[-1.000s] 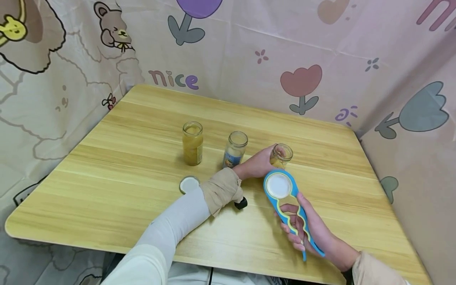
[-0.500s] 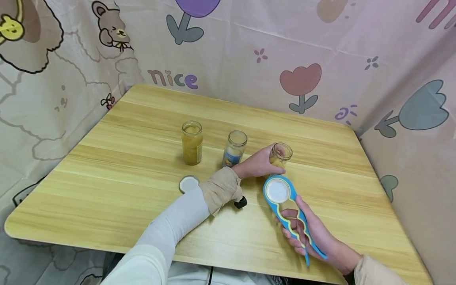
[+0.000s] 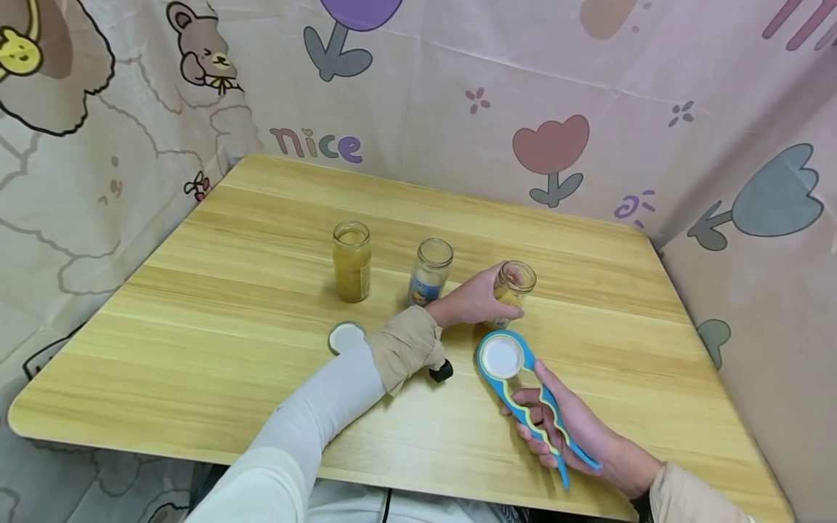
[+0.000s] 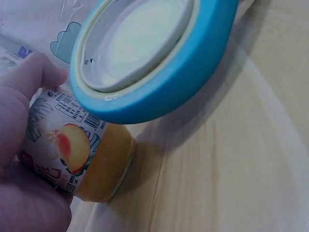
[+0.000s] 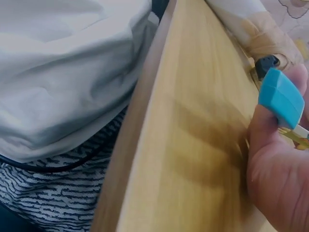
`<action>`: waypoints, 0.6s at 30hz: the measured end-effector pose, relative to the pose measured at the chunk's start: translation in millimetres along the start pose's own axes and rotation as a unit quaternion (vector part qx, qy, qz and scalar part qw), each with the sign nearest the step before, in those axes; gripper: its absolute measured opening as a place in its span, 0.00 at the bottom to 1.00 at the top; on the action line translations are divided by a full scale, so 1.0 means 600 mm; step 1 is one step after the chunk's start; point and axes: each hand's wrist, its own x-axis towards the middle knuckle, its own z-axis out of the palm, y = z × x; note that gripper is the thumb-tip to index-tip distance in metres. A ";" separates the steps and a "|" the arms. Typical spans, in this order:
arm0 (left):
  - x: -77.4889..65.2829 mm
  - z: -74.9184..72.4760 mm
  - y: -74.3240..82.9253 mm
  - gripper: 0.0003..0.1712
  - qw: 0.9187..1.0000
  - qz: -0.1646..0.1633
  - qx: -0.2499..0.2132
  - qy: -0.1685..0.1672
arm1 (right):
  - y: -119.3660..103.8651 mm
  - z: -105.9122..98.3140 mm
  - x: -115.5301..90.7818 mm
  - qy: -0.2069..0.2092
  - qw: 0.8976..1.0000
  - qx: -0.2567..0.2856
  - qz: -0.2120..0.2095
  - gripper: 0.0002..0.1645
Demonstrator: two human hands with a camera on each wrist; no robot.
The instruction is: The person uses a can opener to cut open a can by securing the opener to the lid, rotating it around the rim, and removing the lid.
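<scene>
In the head view my left hand (image 3: pixel 472 298) grips an open glass jar (image 3: pixel 516 279) at the right of a row of jars. A peach label and orange contents show on this jar in the left wrist view, where it looks tilted. My right hand (image 3: pixel 578 425) holds a blue jar opener (image 4: pixel 193 79) with yellow inner edges by its handles. A white-lined lid (image 3: pixel 501 357) sits in the opener's round ring, in front of the jar and apart from its mouth. In the right wrist view a blue handle end (image 5: pixel 282 99) sticks out past the thumb.
Two more lidless jars stand on the wooden table (image 3: pixel 229 349): a full yellow one (image 3: pixel 352 272) and a labelled one (image 3: pixel 431 269) by my left wrist. A loose lid (image 3: pixel 346 338) lies near the left forearm, partly hidden by it. A patterned cloth hangs behind.
My right hand has moved the jar opener and its lid slightly nearer to me and to the left, away from the jar mouth. The left hand stays on the jar.
</scene>
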 end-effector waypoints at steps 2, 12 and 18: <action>-0.001 -0.001 0.001 0.27 1.000 0.001 -0.001 0.000 | -0.002 0.000 -0.001 0.002 1.000 0.001 0.006 0.43; -0.001 0.001 -0.004 0.28 1.000 0.003 -0.004 0.000 | -0.007 -0.002 -0.001 -0.020 0.999 -0.028 0.000 0.51; 0.000 0.001 -0.004 0.26 1.000 0.004 -0.006 0.000 | -0.004 0.001 0.005 -0.036 0.998 -0.040 -0.029 0.27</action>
